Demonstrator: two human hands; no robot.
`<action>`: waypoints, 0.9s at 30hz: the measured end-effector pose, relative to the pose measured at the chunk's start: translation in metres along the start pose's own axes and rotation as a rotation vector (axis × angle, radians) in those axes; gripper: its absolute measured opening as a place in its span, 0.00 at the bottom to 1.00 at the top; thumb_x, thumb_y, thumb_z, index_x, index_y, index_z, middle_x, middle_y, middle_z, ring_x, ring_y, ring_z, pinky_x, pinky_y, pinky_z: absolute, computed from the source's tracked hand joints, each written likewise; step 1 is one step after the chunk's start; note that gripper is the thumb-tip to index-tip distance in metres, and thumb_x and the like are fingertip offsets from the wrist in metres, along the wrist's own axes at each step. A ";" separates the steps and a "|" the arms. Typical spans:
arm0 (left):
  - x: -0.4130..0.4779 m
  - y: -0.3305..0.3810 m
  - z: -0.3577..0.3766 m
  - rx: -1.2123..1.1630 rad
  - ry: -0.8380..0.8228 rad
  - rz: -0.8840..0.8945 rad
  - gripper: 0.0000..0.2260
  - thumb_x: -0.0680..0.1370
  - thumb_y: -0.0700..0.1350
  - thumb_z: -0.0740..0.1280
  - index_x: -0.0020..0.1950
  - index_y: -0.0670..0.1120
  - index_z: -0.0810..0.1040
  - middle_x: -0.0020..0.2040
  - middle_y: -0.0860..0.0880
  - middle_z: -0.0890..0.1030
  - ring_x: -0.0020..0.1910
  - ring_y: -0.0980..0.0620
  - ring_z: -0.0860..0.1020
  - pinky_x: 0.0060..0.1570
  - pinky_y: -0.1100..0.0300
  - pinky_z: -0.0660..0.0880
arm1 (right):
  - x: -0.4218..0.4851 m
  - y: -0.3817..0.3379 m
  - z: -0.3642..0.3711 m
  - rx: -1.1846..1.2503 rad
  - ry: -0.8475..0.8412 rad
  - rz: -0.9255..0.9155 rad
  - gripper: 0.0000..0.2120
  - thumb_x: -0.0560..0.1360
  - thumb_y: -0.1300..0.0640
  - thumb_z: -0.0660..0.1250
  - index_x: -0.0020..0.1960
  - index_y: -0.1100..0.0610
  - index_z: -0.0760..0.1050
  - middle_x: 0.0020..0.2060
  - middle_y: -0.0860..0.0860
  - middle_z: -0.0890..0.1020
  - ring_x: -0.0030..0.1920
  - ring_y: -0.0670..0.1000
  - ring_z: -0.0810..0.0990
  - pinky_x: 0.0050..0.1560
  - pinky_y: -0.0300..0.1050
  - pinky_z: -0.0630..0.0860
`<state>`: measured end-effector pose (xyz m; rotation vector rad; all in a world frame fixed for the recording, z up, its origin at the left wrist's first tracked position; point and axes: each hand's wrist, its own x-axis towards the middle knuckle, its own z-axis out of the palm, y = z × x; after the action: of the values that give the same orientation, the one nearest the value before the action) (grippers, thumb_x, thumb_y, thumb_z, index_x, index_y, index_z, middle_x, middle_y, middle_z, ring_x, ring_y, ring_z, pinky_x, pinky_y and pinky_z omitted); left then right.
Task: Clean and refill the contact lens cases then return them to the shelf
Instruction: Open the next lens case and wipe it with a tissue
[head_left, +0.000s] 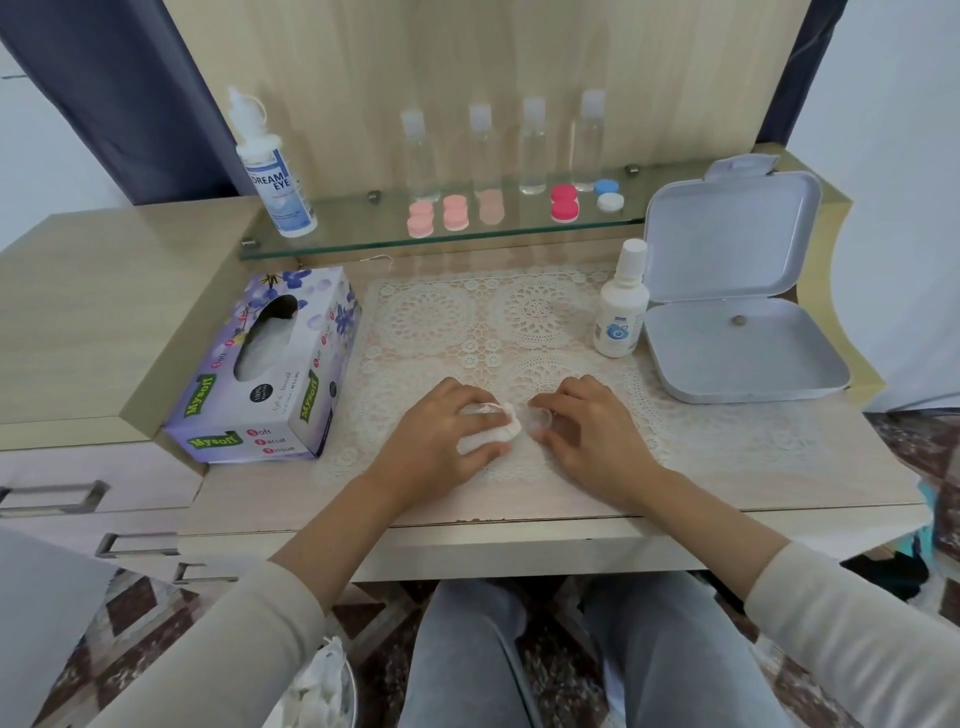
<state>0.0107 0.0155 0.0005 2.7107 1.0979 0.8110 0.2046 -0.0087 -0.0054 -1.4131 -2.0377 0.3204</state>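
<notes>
My left hand (441, 436) grips a crumpled white tissue (498, 434) on the lace mat, with a clear piece of a lens case (480, 409) under its fingers. My right hand (582, 431) pinches a small clear lens case part (540, 418) just right of the tissue. On the glass shelf (363, 247) lie several closed lens cases: pale pink ones (421, 219), a red one (564, 201) and a blue and white one (608, 195). A small white solution bottle (621, 306) stands on the mat at the right.
A large Dream Eye solution bottle (275, 171) and several clear bottles (532, 148) stand on the shelf. A purple tissue box (270, 369) lies left of the mat. An open white plastic box (737, 322) sits at the right. Used tissues (317, 686) lie in a bin by my knee.
</notes>
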 end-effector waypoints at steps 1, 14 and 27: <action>-0.001 -0.001 0.001 0.012 0.000 0.016 0.13 0.73 0.52 0.64 0.50 0.47 0.82 0.48 0.47 0.80 0.47 0.54 0.70 0.44 0.64 0.71 | 0.000 0.000 0.000 0.006 0.001 -0.002 0.11 0.68 0.60 0.71 0.50 0.61 0.80 0.37 0.52 0.77 0.39 0.53 0.72 0.42 0.43 0.63; 0.002 -0.004 0.020 -0.032 0.183 0.044 0.06 0.72 0.42 0.66 0.41 0.41 0.81 0.38 0.45 0.77 0.39 0.52 0.69 0.38 0.63 0.68 | -0.001 0.000 0.000 0.011 0.013 -0.016 0.12 0.68 0.59 0.69 0.50 0.61 0.79 0.36 0.47 0.72 0.39 0.48 0.67 0.41 0.29 0.60; -0.003 0.002 0.017 -0.016 0.241 0.028 0.08 0.74 0.37 0.66 0.52 0.42 0.80 0.48 0.44 0.76 0.47 0.51 0.73 0.49 0.67 0.69 | 0.000 0.000 0.001 0.017 0.028 -0.027 0.12 0.67 0.62 0.71 0.50 0.62 0.79 0.36 0.52 0.77 0.39 0.49 0.69 0.42 0.30 0.59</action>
<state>0.0188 0.0135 -0.0146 2.6730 1.0923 1.1713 0.2041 -0.0087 -0.0059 -1.3718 -2.0248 0.3039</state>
